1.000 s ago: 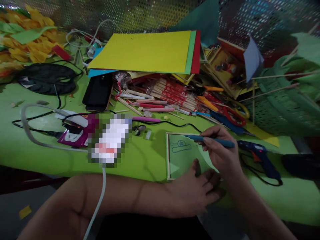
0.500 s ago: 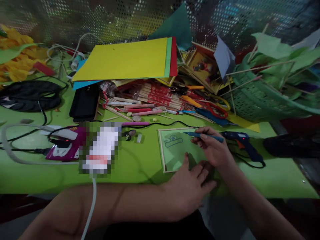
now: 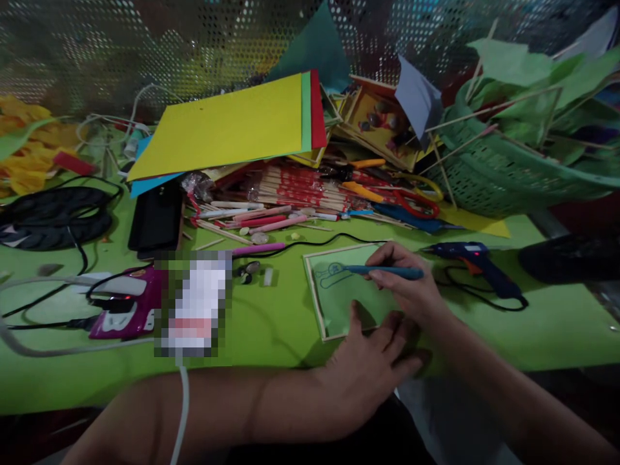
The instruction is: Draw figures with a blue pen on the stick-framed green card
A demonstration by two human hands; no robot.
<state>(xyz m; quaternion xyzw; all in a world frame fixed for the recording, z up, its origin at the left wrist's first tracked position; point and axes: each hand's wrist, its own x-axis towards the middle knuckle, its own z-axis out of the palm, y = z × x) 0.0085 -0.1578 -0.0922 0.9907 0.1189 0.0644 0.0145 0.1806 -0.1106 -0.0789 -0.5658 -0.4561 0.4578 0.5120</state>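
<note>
A light green sheet edged with thin wooden sticks (image 3: 339,316) lies on the green table. Its upper left part carries a blue outline drawing (image 3: 334,276): a long rounded shape with a circle over it. My right hand (image 3: 404,281) grips a blue pen (image 3: 387,271), and the pen's tip is at the circle. Across the sheet's lower edge rests my left hand (image 3: 371,361), fingers spread and holding nothing. Its index finger and thumb area touch the sheet; the right part of the sheet is hidden under both hands.
A blue glue gun (image 3: 477,261) lies to the right, its cable curling beside it. A phone with a blurred screen (image 3: 198,303) and a purple power strip (image 3: 128,303) sit left. Behind are scissors (image 3: 416,203), markers (image 3: 271,223), coloured sheets (image 3: 227,123) and a green basket (image 3: 508,174).
The pen tip has moved left and slightly down to the circle, and the pen lies flatter. Fresh lines show left of the circle. My left hand stays on the sheet. The camera view has shifted.
</note>
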